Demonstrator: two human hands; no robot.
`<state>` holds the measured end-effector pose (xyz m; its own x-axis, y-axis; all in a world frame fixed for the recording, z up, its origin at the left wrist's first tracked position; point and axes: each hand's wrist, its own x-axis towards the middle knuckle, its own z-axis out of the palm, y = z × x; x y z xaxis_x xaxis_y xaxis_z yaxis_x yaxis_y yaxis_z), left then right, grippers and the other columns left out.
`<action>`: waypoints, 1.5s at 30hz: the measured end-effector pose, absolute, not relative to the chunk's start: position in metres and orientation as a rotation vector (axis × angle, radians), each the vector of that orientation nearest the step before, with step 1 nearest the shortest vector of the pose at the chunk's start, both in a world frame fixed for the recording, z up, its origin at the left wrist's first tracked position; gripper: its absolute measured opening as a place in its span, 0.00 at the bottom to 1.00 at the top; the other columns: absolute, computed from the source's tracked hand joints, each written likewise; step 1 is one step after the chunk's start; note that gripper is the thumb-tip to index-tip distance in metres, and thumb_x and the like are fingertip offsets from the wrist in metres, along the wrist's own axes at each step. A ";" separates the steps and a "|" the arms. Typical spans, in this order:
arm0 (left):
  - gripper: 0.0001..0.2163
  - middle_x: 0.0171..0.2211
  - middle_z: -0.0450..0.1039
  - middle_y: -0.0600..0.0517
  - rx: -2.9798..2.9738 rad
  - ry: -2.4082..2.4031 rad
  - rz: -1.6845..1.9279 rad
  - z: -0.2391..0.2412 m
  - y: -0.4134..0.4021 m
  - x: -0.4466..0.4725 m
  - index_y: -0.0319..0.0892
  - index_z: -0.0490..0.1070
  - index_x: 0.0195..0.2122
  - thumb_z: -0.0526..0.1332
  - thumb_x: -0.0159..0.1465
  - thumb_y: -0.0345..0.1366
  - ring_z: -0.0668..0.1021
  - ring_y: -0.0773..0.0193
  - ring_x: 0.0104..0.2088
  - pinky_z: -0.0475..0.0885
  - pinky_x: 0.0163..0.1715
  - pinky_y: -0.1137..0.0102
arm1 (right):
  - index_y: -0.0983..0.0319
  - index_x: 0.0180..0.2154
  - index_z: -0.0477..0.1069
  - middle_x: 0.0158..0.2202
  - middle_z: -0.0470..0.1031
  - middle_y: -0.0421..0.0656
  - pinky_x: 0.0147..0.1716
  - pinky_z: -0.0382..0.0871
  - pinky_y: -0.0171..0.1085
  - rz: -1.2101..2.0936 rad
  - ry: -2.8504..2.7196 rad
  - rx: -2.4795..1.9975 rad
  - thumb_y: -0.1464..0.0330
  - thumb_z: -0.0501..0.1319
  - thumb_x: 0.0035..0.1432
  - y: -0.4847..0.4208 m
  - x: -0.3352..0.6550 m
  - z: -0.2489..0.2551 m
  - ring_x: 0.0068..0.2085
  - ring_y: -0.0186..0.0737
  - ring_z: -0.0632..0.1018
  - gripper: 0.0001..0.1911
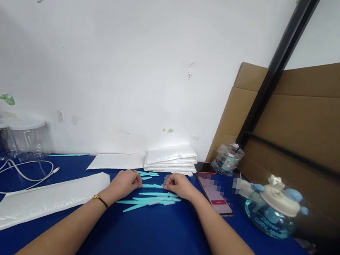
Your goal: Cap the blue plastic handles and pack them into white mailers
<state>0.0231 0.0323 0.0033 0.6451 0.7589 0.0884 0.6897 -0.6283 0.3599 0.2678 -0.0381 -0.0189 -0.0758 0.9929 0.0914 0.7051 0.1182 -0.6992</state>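
My left hand (125, 184) is closed in a pinch on the left end of a slim turquoise eyebrow razor (152, 185). At the razor's other end, the fingers of my right hand (179, 185) are pinched together. A small see-through piece (167, 179) shows by those fingertips; whether it is attached to the razor I cannot tell. Several more turquoise razors (146, 201) lie loosely crossed on the blue table just below my hands. A few others (150, 174) lie behind, partly hidden by my left hand.
White padded envelopes (170, 157) are stacked by the wall; single ones lie flat (116, 161) and at left (47, 200). A white cable (29, 159) and clear jars (26, 138) stand left. At right are a phone (216, 194), a wrapped cup (229, 157) and a water bottle (274, 211).
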 end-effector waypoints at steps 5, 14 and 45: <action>0.09 0.33 0.73 0.52 2.621 1.302 0.495 0.009 0.040 0.014 0.46 0.73 0.33 0.56 0.57 0.41 0.74 0.63 0.34 0.62 0.32 0.72 | 0.64 0.25 0.75 0.22 0.73 0.40 0.23 0.58 0.29 0.421 -1.736 -1.763 0.65 0.63 0.45 -0.036 0.286 -0.015 0.24 0.32 0.68 0.08; 0.08 0.29 0.73 0.55 2.638 0.932 0.289 0.005 0.019 0.028 0.46 0.74 0.28 0.59 0.53 0.42 0.73 0.66 0.30 0.62 0.30 0.74 | 0.64 0.25 0.76 0.22 0.74 0.39 0.22 0.60 0.30 0.853 -1.944 -1.695 0.66 0.65 0.40 -0.060 0.288 0.001 0.23 0.32 0.69 0.08; 0.16 0.28 0.72 0.54 2.541 0.860 0.203 0.014 0.014 0.020 0.43 0.73 0.29 0.57 0.54 0.51 0.71 0.66 0.28 0.61 0.26 0.75 | 0.63 0.28 0.73 0.25 0.68 0.38 0.23 0.59 0.28 0.801 -2.077 -1.478 0.64 0.64 0.47 -0.058 0.256 0.002 0.25 0.30 0.67 0.08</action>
